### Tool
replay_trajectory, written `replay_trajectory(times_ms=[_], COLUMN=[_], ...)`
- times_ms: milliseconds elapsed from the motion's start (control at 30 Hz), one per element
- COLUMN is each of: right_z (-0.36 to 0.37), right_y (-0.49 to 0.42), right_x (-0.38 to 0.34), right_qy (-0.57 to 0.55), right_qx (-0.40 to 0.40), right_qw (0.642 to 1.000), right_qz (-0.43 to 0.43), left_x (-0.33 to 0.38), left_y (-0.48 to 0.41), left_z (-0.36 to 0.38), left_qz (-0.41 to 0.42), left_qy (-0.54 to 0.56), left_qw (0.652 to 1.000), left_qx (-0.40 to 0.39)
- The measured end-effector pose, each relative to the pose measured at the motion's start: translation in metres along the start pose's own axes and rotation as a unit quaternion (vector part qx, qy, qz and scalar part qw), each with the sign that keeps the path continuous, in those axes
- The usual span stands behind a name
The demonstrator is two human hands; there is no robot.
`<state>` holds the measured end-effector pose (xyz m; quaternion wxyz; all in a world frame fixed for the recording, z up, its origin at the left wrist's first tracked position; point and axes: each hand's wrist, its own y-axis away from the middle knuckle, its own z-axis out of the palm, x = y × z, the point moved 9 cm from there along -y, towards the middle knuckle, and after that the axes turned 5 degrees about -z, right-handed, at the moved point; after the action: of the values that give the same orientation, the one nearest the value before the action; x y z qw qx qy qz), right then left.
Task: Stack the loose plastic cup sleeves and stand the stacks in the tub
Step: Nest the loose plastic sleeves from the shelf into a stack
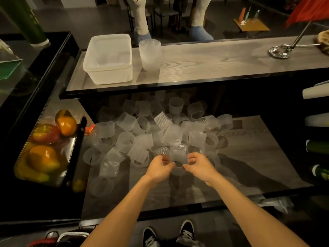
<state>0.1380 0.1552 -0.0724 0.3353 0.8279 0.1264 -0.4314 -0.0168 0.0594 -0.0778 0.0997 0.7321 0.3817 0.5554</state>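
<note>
Several loose ribbed, translucent cup sleeves lie in a heap on the lower wooden shelf. At the heap's near edge, my left hand and my right hand close from either side on one sleeve held between their fingertips. A clear rectangular plastic tub stands on the upper shelf at the left, with nothing inside that I can see. A stack of sleeves stands upright on the shelf just right of the tub.
A perforated metal tray with oranges and apples sits at the lower left. A chrome stand base rests on the upper shelf at the far right. Rolled tubes poke in from the right edge. The upper shelf's front edge overhangs the heap.
</note>
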Motion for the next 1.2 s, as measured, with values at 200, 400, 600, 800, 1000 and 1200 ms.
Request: replay_trajectory(times_ms=[200, 400, 600, 800, 1000, 1200], right_z=[-0.001, 0.012, 0.016, -0.050, -0.083, -0.077], right_y=[0.003, 0.007, 0.006, 0.011, 0.009, 0.007], right_x=[-0.006, 0.010, 0.029, 0.025, 0.055, 0.084], right_qy=[0.037, 0.086, 0.125, 0.130, 0.192, 0.020], right_qx=[0.016, -0.049, -0.096, 0.155, 0.170, 0.105], right_qw=[0.998, 0.995, 0.987, 0.979, 0.966, 0.991], right_qz=[-0.056, -0.027, 0.009, -0.026, 0.038, 0.083], left_x=[-0.002, -0.012, -0.012, 0.023, 0.037, 0.039], left_y=[0.002, 0.004, 0.003, 0.009, 0.000, 0.000], left_z=[0.007, 0.019, 0.020, 0.025, 0.076, 0.121], left_qz=[0.008, 0.000, 0.004, 0.074, 0.051, 0.013], left_qy=[-0.001, -0.024, -0.131, -0.235, -0.108, -0.080], left_qw=[1.000, 0.999, 0.991, 0.966, 0.992, 0.991], left_qx=[-0.006, -0.023, -0.010, 0.080, -0.032, -0.110])
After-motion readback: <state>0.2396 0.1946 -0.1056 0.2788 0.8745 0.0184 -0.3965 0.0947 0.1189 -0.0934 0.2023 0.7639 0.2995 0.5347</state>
